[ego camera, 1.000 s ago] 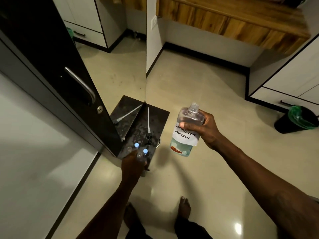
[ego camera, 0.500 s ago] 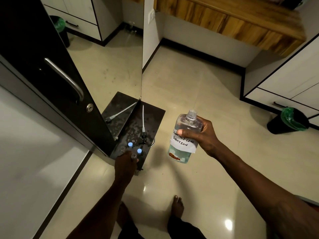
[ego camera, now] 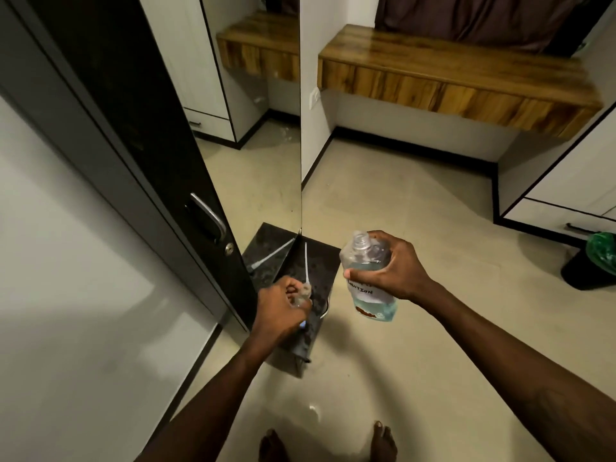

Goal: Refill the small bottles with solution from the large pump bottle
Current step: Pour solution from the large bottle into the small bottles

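- While the right hand (ego camera: 396, 268) wraps its fingers and thumb tight around the big clear bottle (ego camera: 366, 278), the bottle leans to the left with its open neck up high.
- The big bottle has no pump on top. Its white label (ego camera: 368, 292) has dark handwriting, partly hidden by the thumb. The bottom part of the bottle looks blue-green.
- The left hand (ego camera: 283, 306) is curled closed around a small clear bottle (ego camera: 304, 291). Only the top of this small bottle pokes out past the fingers, and it is blurry.
- The two bottles are near each other but not touching. The big one is higher and to the right of the small one.
- Just under the left hand, a little blue cap (ego camera: 302, 325) peeks out. I cannot tell what it sits on.
- Below both hands is a dark speckled shelf (ego camera: 320, 261) that sticks out low over the floor. A thin white tube (ego camera: 306, 261) lies on it, and a bent metal piece (ego camera: 327, 308) shows at its right edge.
- A tall mirror (ego camera: 263, 161) stands behind the shelf. Left of the mirror is a dark wardrobe door (ego camera: 133, 138) with a silver handle (ego camera: 210, 211) and a keyhole (ego camera: 229, 249).
- The floor (ego camera: 416, 328) is shiny and pale. Two bare feet (ego camera: 383, 441) show at the bottom.
- Far off on the right, a black bin with a green bag (ego camera: 596, 261) stands by white drawers (ego camera: 566, 215). A wooden shelf (ego camera: 450, 75) hangs on the back wall.
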The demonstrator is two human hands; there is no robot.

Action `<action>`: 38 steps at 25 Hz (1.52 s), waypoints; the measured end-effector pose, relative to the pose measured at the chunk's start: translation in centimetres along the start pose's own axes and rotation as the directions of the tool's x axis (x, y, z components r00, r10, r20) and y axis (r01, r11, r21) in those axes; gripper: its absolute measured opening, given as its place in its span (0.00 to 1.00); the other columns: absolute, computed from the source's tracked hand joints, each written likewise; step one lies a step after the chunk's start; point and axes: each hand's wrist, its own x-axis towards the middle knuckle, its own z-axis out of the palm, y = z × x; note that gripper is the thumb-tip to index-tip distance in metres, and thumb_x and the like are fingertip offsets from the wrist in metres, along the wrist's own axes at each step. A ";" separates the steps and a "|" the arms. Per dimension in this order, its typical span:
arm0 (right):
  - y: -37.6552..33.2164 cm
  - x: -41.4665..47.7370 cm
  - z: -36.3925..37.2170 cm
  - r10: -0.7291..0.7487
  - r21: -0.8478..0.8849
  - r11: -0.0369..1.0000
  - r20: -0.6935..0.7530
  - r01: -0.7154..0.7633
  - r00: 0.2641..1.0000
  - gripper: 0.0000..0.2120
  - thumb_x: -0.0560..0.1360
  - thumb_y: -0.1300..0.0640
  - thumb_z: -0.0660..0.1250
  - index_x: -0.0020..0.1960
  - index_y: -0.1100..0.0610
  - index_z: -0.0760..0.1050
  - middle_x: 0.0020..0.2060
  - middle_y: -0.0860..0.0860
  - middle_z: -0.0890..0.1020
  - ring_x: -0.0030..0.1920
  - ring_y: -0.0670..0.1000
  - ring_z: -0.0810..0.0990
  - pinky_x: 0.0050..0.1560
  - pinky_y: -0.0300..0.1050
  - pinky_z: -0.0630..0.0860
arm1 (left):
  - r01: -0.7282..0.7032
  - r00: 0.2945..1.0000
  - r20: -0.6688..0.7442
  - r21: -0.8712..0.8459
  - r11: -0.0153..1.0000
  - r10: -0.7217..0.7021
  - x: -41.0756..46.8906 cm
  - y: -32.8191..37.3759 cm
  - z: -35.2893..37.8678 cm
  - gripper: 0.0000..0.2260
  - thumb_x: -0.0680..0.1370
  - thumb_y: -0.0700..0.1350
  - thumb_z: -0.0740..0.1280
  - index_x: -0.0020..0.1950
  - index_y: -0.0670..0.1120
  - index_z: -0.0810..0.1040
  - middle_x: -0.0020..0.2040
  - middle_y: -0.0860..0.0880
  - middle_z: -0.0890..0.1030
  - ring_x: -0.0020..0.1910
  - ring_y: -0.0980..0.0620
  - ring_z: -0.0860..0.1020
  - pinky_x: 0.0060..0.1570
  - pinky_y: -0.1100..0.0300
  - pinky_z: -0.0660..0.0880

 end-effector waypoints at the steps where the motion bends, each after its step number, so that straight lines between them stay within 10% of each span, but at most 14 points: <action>1: -0.7 0.1 -0.1 -0.011 -0.028 1.000 -0.006 0.010 1.000 0.31 0.58 0.46 0.87 0.58 0.47 0.81 0.49 0.43 0.87 0.48 0.45 0.86 0.53 0.46 0.84 | -0.042 0.999 -0.019 -0.046 0.998 0.041 0.0 1.1 -0.8 0.12 0.69 0.51 0.77 0.49 0.53 0.81 0.41 0.57 0.84 0.40 0.62 0.82 0.45 0.62 0.82; 14: -7.4 1.6 -3.0 -0.294 -0.763 0.531 0.242 0.369 0.925 0.37 0.66 0.36 0.69 0.72 0.46 0.69 0.52 0.53 0.86 0.45 0.60 0.83 0.46 0.50 0.81 | -0.282 0.950 -0.208 -0.258 0.924 0.232 -0.8 8.9 -3.9 0.22 0.71 0.50 0.79 0.64 0.51 0.82 0.53 0.55 0.86 0.49 0.63 0.83 0.49 0.62 0.82; 38: -9.4 2.2 -3.2 -0.164 -0.910 0.228 0.314 0.345 0.935 0.36 0.70 0.43 0.71 0.75 0.44 0.64 0.57 0.52 0.84 0.48 0.60 0.84 0.46 0.50 0.81 | -0.306 0.939 -0.239 -0.253 0.918 0.247 -0.5 9.9 -4.0 0.21 0.70 0.48 0.80 0.62 0.47 0.84 0.51 0.54 0.86 0.46 0.65 0.83 0.47 0.64 0.82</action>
